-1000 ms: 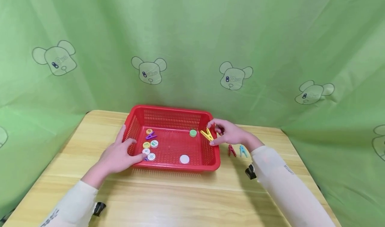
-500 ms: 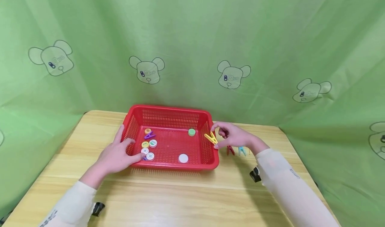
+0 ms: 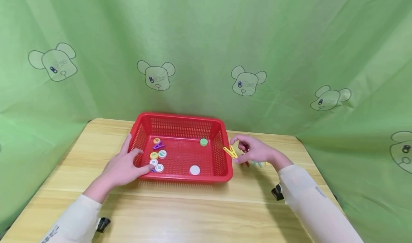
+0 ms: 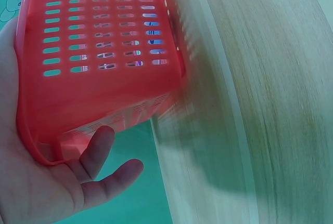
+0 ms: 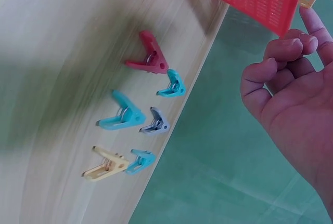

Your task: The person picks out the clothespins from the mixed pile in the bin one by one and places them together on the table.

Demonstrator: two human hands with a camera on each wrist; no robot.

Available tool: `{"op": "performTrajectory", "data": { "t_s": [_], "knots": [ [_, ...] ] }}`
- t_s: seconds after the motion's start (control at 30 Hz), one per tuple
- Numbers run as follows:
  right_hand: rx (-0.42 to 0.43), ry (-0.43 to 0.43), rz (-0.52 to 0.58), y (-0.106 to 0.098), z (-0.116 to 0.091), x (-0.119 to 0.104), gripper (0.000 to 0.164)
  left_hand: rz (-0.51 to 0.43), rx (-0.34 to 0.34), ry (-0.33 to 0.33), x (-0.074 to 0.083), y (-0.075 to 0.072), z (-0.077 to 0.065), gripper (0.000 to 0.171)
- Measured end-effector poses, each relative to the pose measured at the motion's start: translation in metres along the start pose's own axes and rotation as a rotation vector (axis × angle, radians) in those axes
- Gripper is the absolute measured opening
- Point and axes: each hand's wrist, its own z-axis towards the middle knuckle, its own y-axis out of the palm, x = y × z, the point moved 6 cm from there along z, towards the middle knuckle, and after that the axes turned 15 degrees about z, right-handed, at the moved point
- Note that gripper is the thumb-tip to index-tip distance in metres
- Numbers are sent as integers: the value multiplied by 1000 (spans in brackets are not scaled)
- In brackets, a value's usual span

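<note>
A red plastic basket point(image 3: 183, 179) stands on the table. My left hand point(image 3: 120, 168) grips its left rim, the thumb reaching inside over the front corner. At the right rim, my right hand point(image 3: 254, 150) pinches a yellow clothespin point(image 3: 230, 152) between thumb and index finger; its legs overlap the rim in the head view. Inside the basket lie a purple clothespin point(image 3: 158, 145), a green cap point(image 3: 204, 142), a large white cap point(image 3: 194, 170), and several round caps along the left side.
Right of the basket, several clothespins lie on the table, among them a red clothespin point(image 5: 151, 55), a teal clothespin point(image 5: 121, 112) and a pale yellow clothespin point(image 5: 105, 164). A green curtain point(image 3: 193, 39) hangs behind the wooden table point(image 3: 180, 214).
My right hand has moved rightward with the yellow clothespin, from over the basket's inside to its right rim. The left hand has kept its hold on the basket.
</note>
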Motion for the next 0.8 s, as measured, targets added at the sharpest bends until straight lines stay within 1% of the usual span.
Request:
{"op": "performTrajectory", "data": {
  "t_s": [0.27,0.53,0.67,0.8],
  "knots": [
    [10,-15,14,-2,-13,6,49,10,14,7,1,0,-2,83],
    [10,-42,28,-4,-27,10,48,9,10,10,0,1,0,84],
    [16,-23,42,-4,-35,19,51,17,9,12,-1,1,0,83],
    [-4,18,62,-1,-44,30,52,18,6,11,-1,1,0,83]
  ]
}}
